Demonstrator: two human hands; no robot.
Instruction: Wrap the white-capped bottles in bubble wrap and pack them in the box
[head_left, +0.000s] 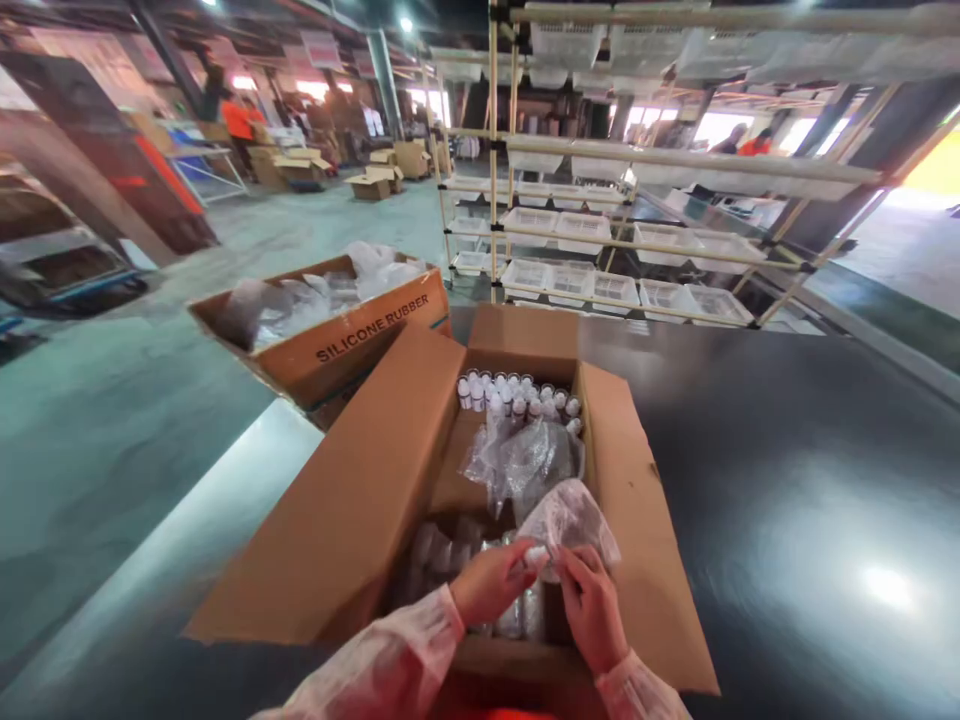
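Over an open cardboard box (360, 480), my left hand (489, 580) is closed on a small bottle (535, 556) whose white end shows at the fingertips. My right hand (594, 608) pinches a clear bubble-wrap bag (574, 515) right beside the bottle. The bag touches or partly covers the bottle; I cannot tell which. At the box's far end stand several white-capped bottles (506, 395). Loose bubble wrap (536, 455) lies in front of them. Beneath my hands are wrapped bottles (510, 615), partly hidden by my fingers and sleeves.
A carton marked SILICONE RUBBER (375, 335), filled with clear plastic bags (330, 290), stands at the back left. The box rests on a dark glossy table (787, 480). Behind it is a rack (493, 150) with white baskets (585, 230). People in orange are far off.
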